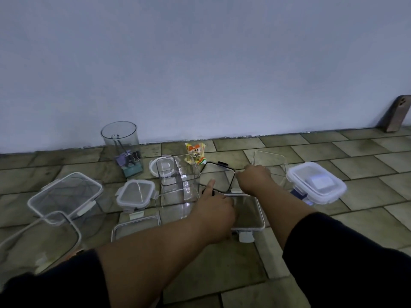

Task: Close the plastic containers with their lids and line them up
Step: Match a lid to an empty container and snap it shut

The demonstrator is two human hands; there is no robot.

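Observation:
A clear lid with a black rim (219, 177) sits in the middle of the tiled floor. My left hand (214, 210) is at its near-left edge with the thumb raised against the rim. My right hand (253, 178) grips its right edge, fingers hidden. A tall square clear container (175, 174) stands open just left of the lid, and a lower clear container (178, 203) is in front of it. Behind my right hand is an open clear container (270, 162). A flat white-clipped lid (248, 213) lies under my left wrist.
A lidded small box (136, 193), two large lidded boxes (66, 194) (40, 236) and a flat lid (135, 226) lie left. A closed box (315, 183) is right. A round jar of binder clips (121, 141), snack packet (195, 152) and phone (398, 114) stand by the wall.

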